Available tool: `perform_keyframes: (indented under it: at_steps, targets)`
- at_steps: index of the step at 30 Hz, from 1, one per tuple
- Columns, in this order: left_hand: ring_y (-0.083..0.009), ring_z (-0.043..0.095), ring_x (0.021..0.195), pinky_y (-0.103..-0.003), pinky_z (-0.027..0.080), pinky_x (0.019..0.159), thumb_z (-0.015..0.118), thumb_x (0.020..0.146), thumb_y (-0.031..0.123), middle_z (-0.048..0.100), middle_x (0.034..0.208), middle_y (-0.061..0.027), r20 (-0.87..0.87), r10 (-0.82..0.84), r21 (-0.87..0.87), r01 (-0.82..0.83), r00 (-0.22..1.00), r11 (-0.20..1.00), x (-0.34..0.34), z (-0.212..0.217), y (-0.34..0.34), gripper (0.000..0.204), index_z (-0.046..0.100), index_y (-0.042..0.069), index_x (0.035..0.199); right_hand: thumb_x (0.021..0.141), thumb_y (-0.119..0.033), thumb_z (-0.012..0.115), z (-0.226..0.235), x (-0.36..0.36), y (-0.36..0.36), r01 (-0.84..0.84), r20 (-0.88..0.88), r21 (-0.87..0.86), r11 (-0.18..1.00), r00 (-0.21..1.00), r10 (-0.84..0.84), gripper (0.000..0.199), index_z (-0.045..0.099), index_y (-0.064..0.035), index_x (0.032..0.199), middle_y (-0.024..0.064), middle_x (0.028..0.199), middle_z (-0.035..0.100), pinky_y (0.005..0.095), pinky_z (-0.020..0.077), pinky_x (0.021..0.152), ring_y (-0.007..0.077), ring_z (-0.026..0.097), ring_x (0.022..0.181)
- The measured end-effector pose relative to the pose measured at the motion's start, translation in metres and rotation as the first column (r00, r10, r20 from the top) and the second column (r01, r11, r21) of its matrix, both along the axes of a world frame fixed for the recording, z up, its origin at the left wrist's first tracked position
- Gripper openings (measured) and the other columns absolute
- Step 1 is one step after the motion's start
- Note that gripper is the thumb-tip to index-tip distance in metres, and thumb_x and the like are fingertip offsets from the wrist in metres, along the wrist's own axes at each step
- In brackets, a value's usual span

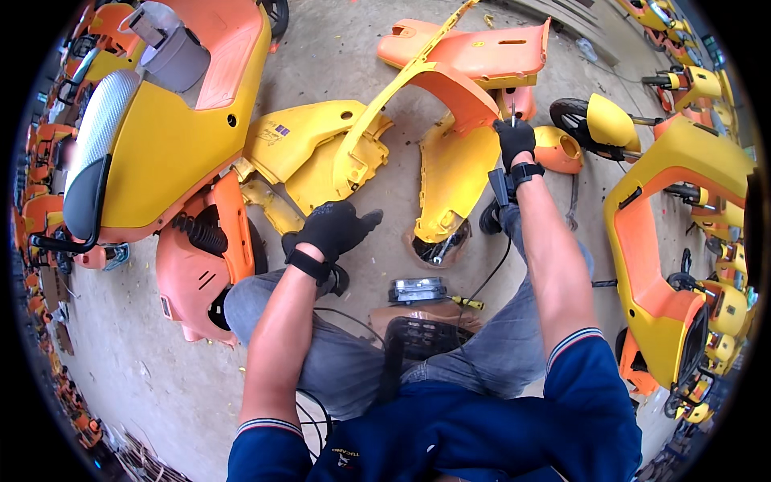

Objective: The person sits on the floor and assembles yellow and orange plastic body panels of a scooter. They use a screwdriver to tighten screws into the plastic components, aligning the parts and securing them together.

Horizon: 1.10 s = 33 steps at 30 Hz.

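Observation:
My right hand (515, 142), in a black glove, is closed around a slim tool with a metal shaft (513, 115) that points away from me; its handle is hidden in the fist. Against that hand's left side stands a scooter body panel (454, 181), yellow with an orange curved upper part. My left hand (331, 228), also gloved in black, hovers near the yellow side panels (309, 149) with a finger stretched to the right and nothing visible in it. Below the standing panel sits a round holder (436, 251) with dark and metal bits, too small to name.
A clear lamp unit (418, 289) lies between my legs near a cable with a yellow connector (467, 303). A large yellow scooter body (173, 145) carrying a grey bucket (174, 60) stands at left. An orange panel (474, 56) lies ahead; another scooter body (642, 273) is at right.

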<state>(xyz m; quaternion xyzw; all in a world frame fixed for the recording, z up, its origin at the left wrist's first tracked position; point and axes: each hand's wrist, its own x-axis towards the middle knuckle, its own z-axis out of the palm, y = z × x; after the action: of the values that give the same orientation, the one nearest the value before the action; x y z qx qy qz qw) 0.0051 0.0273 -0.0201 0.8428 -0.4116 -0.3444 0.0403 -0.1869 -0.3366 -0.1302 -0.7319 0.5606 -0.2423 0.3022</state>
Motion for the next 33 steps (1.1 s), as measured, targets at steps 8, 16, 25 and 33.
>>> perform_keyframes:
  at_steps: [8,16,25,33]
  targets:
    - [-0.0257,0.068,0.076,-0.035,0.052,0.065,0.073,0.079,0.044,0.068,0.084,-0.0181,-0.263,0.297,-0.269,-0.366,0.918,0.891,0.0,-0.018,-0.009,0.091,0.028,-0.013,0.135,0.076,-0.035,0.072,-0.021,-0.028,0.005,-0.032,0.042,-0.033,0.999,0.999,0.034,0.031,0.071,-0.0055,0.086,0.0176,0.083,0.069,0.0397,0.051,0.074,0.0333,0.066,0.08]
    - [-0.0377,0.066,0.08,-0.04,0.052,0.071,0.071,0.08,0.043,0.067,0.085,-0.0213,-0.075,0.309,-0.333,-0.316,0.948,0.888,-0.003,-0.076,-0.022,0.07,0.039,-0.006,0.12,0.083,-0.029,0.072,-0.041,-0.042,0.009,-0.123,0.38,0.2,0.972,0.924,0.039,0.039,0.064,-0.0015,0.11,0.0074,0.092,0.068,0.0307,0.0482,0.077,0.0143,0.06,0.082]
    - [-0.0316,0.067,0.077,-0.037,0.052,0.069,0.073,0.076,0.053,0.068,0.081,-0.0181,-0.153,0.393,-0.279,-0.421,0.907,0.863,-0.007,-0.047,-0.036,0.067,0.057,-0.006,0.102,0.076,-0.044,0.077,-0.036,-0.067,0.08,-0.122,0.285,0.578,0.807,0.957,-0.06,0.064,0.052,-0.0071,0.123,-0.0013,0.059,0.049,0.0265,0.0317,0.038,0.0098,0.041,0.042]
    - [-0.0182,0.06,0.055,-0.029,0.049,0.05,0.069,0.079,0.057,0.062,0.073,-0.0129,-0.149,0.383,-0.316,-0.411,0.912,0.855,0.012,-0.093,-0.038,0.064,0.058,-0.004,0.094,0.081,-0.045,0.071,0.012,-0.075,0.177,-0.204,0.221,0.799,0.565,0.975,0.04,0.051,0.057,-0.009,0.116,-0.002,0.069,0.051,0.0244,0.0356,0.045,0.0083,0.044,0.052]
